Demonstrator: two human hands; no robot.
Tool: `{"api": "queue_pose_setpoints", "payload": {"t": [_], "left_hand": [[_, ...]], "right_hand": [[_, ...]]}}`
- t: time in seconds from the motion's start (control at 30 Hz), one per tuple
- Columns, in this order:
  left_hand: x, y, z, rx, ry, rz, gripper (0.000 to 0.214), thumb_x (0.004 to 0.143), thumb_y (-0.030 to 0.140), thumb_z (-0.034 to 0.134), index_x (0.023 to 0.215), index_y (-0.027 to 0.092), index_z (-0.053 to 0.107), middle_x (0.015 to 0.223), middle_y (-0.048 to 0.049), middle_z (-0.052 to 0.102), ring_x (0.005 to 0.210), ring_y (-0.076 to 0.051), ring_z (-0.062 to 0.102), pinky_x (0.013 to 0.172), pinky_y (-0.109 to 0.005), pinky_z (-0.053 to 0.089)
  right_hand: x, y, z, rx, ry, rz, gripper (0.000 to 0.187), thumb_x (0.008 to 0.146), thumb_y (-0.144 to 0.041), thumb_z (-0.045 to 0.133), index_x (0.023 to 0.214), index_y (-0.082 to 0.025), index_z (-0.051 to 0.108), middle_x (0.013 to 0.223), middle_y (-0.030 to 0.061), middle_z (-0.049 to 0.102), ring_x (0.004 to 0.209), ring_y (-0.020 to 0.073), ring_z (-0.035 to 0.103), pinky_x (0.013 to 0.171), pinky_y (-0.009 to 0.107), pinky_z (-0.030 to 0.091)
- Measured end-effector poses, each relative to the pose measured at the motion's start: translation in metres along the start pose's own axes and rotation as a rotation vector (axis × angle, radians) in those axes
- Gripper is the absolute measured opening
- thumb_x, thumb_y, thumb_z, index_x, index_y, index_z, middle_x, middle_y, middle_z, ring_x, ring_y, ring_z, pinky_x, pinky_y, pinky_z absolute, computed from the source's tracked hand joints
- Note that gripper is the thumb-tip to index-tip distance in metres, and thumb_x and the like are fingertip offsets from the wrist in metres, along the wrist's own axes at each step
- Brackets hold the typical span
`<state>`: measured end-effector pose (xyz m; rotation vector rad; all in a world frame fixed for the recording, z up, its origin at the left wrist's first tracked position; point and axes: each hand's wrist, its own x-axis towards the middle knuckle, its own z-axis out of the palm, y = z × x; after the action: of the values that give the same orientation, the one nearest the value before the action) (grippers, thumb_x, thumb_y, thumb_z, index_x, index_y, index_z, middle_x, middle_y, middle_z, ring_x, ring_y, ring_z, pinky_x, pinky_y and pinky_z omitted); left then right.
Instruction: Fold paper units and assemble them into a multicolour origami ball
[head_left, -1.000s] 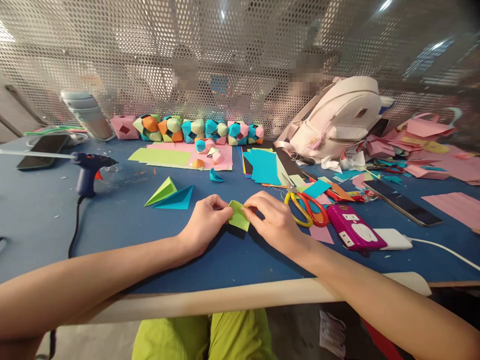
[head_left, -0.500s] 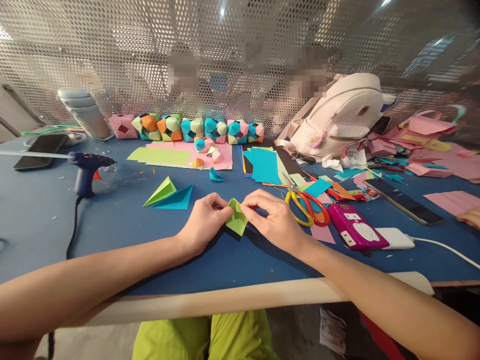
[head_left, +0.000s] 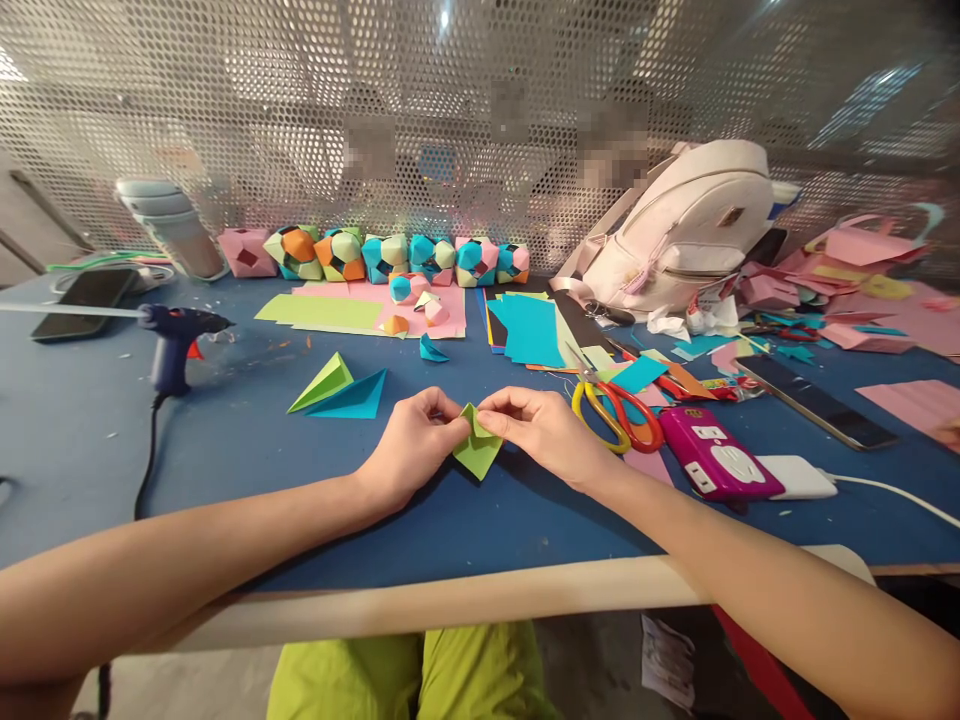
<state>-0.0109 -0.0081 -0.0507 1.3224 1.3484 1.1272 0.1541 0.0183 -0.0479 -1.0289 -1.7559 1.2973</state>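
Observation:
A small piece of folded green paper (head_left: 478, 457) is held just above the blue table, near its front edge. My left hand (head_left: 417, 437) pinches its left side between thumb and finger. On the other side, my right hand (head_left: 544, 430) grips the upper right part, with fingers and thumb pressed together. Part of the paper is hidden behind the fingertips. To the left of my hands lie a folded green paper piece (head_left: 324, 384) and a folded blue paper piece (head_left: 351, 394), one overlapping the other. A smaller blue folded piece (head_left: 432, 349) sits farther back.
A glue gun (head_left: 174, 345) stands at the left, its cord trailing forward. Scissors (head_left: 616, 415) and a purple power adapter (head_left: 718, 455) lie right of my hands. Several folded paper balls (head_left: 341, 254) line the perforated metal screen. A backpack (head_left: 679, 235) leans at the back right.
My right thumb and fingers have shifted slightly on the green paper, whose lower point now shows wider. My left hand has barely moved. At the right edge, another person's hand is less visible.

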Motion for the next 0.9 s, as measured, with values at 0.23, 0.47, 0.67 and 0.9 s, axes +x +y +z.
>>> {"api": "queue_pose_setpoints", "payload": {"t": [0.23,0.47,0.67,0.9], "left_hand": [[-0.0006,0.0005,-0.0001,0.024,-0.003,-0.004,0.01,0.065,0.024,0.06,0.063,0.016,0.053,0.062,0.0038,0.055,0.061,-0.009,0.047,0.056,-0.022,0.035],[-0.0013,-0.0003,-0.0009,0.055,-0.023,0.002,0.012,0.066,0.026,0.06,0.064,0.017,0.053,0.065,0.0026,0.056,0.062,-0.01,0.047,0.057,-0.023,0.035],[-0.001,-0.0008,-0.0004,0.04,-0.04,0.003,0.012,0.066,0.026,0.061,0.064,0.017,0.053,0.066,0.0022,0.056,0.062,-0.011,0.048,0.057,-0.024,0.034],[-0.002,0.0012,0.0002,-0.004,-0.059,0.003,0.014,0.065,0.026,0.064,0.062,0.017,0.054,0.065,0.0025,0.056,0.061,-0.011,0.048,0.057,-0.024,0.035]], "right_hand": [[0.0009,-0.0005,-0.0006,-0.119,0.012,-0.019,0.023,0.078,-0.038,0.063,0.08,-0.015,0.067,0.075,0.0026,0.067,0.068,0.0133,0.059,0.064,0.026,0.047],[0.0001,-0.0016,-0.0015,-0.186,0.053,-0.041,0.02,0.077,-0.035,0.063,0.075,-0.015,0.068,0.071,0.0026,0.068,0.064,0.013,0.059,0.06,0.024,0.046],[-0.0007,-0.0009,-0.0009,-0.179,0.074,-0.04,0.02,0.076,-0.034,0.065,0.072,-0.015,0.068,0.069,0.0022,0.068,0.063,0.0127,0.059,0.058,0.024,0.046],[-0.0025,0.0002,-0.0003,-0.18,0.115,-0.063,0.02,0.075,-0.034,0.066,0.069,-0.015,0.066,0.067,0.0027,0.068,0.062,0.0135,0.059,0.058,0.025,0.046]]}}
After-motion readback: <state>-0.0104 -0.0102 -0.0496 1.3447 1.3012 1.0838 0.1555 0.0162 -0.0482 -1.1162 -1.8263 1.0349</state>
